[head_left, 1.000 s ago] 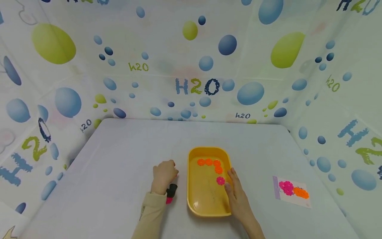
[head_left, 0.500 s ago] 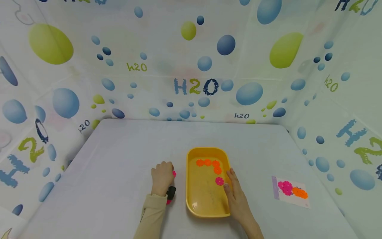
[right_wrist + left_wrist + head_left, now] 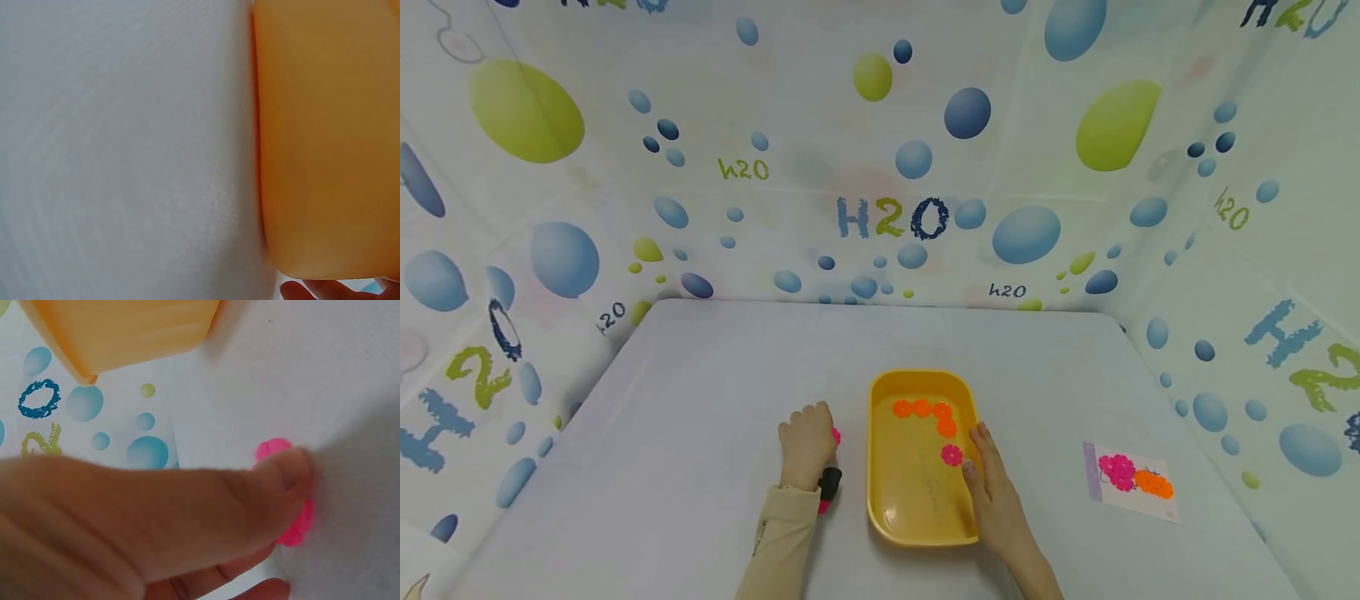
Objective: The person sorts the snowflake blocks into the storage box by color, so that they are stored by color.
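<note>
My left hand [image 3: 805, 446] is left of the yellow tray [image 3: 910, 517], low over the white table. Its fingers are curled, and its thumb lies across a pink flower-shaped piece [image 3: 294, 534], pinching it; the thumb hides the middle of the piece. My right hand [image 3: 1000, 496] rests along the tray's right side, fingers nearly straight outside the wall and thumb over the rim. Inside the tray, several orange flower pieces [image 3: 922, 408] form a bent line, and a single pink flower piece [image 3: 952, 455] lies below them.
A white card [image 3: 1138, 507] with pink and orange flower shapes on it lies to the right on the table [image 3: 737, 358]. Curtains [image 3: 820, 108] printed with blue and green drops surround the table at the back and sides.
My left hand has shifted slightly left, and more of the pink flower piece shows beside it. The right hand and the pieces in the tray keep their places.
</note>
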A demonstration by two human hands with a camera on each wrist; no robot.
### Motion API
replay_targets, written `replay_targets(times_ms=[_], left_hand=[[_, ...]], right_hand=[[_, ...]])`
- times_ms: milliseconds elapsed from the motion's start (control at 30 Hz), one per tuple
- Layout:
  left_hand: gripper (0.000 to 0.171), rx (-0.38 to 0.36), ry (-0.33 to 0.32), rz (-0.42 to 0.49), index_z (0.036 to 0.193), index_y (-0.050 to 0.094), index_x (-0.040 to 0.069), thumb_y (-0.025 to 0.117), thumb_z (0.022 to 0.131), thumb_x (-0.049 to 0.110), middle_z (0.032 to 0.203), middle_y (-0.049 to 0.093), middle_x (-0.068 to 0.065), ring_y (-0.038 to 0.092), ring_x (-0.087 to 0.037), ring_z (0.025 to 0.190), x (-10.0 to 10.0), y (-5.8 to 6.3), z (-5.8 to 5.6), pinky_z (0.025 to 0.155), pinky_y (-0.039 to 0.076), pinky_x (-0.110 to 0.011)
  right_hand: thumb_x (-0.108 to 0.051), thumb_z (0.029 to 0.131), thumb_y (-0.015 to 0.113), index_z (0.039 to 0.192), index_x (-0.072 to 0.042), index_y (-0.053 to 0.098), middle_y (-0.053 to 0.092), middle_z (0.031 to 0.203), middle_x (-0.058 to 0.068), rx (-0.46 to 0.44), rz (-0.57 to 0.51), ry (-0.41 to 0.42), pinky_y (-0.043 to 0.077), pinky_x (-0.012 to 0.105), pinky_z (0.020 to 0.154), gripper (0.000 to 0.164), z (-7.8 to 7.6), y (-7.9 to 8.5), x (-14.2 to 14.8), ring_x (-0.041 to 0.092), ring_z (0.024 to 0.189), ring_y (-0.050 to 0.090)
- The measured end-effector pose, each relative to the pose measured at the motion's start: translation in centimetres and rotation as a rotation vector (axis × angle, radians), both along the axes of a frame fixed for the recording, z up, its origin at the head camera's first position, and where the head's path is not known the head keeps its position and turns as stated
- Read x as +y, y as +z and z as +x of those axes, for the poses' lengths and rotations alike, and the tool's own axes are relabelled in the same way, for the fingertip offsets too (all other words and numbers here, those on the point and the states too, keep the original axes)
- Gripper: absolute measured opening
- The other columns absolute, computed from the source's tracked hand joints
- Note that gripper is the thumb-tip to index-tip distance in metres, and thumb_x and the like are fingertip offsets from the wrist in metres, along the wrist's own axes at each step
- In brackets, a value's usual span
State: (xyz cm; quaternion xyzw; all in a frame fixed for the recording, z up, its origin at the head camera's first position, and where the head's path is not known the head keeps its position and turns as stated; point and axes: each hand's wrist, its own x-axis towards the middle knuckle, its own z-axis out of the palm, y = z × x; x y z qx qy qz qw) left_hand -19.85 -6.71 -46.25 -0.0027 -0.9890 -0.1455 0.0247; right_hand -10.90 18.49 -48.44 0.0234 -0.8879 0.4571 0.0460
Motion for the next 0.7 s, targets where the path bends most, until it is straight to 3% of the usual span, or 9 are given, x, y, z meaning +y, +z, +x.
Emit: replay_targets(times_ms=[233, 433, 567, 700], left_hand=[[0.010, -0.015, 0.020, 0.056, 0.077, 0.060, 0.001, 0.070, 0.075, 0.003, 0.079, 0.064, -0.018, 0.061, -0.037, 0.076, -0.4, -0.5, -0.3, 0.067, 0.048, -0.050], [0.009, -0.094, 0.027, 0.069, 0.072, 0.063, 0.003, 0.071, 0.073, 0.006, 0.078, 0.064, -0.015, 0.062, -0.035, 0.076, -0.7, -0.6, -0.7, 0.069, 0.049, -0.049], [0.010, -0.138, 0.023, 0.053, 0.068, 0.068, 0.009, 0.076, 0.072, 0.012, 0.077, 0.067, -0.011, 0.064, -0.032, 0.075, -1.0, -0.3, -0.8, 0.071, 0.048, -0.048], [0.007, -0.131, 0.017, 0.061, 0.075, 0.073, 0.011, 0.078, 0.075, 0.017, 0.080, 0.072, -0.010, 0.067, -0.032, 0.074, -1.2, 0.3, -0.7, 0.070, 0.049, -0.047]], right_hand=[[-0.024, 0.106, 0.035, 0.152, -0.004, 0.024, 0.014, 0.162, 0.017, -0.002, -0.003, 0.001, 0.025, 0.066, 0.109, 0.052, 0.1, 0.1, 0.0, 0.044, 0.145, 0.021], [-0.026, 0.106, 0.035, 0.152, -0.005, 0.024, 0.015, 0.162, 0.016, -0.005, 0.005, -0.002, 0.025, 0.065, 0.110, 0.052, 0.0, 0.1, 0.0, 0.044, 0.145, 0.022], [-0.026, 0.106, 0.035, 0.152, -0.005, 0.024, 0.014, 0.162, 0.015, -0.005, 0.005, 0.000, 0.025, 0.065, 0.110, 0.052, 0.0, 0.1, 0.0, 0.044, 0.145, 0.022], [-0.025, 0.106, 0.036, 0.152, -0.004, 0.025, 0.015, 0.162, 0.015, -0.008, 0.000, -0.003, 0.025, 0.065, 0.110, 0.052, 0.0, 0.1, 0.0, 0.044, 0.145, 0.022]])
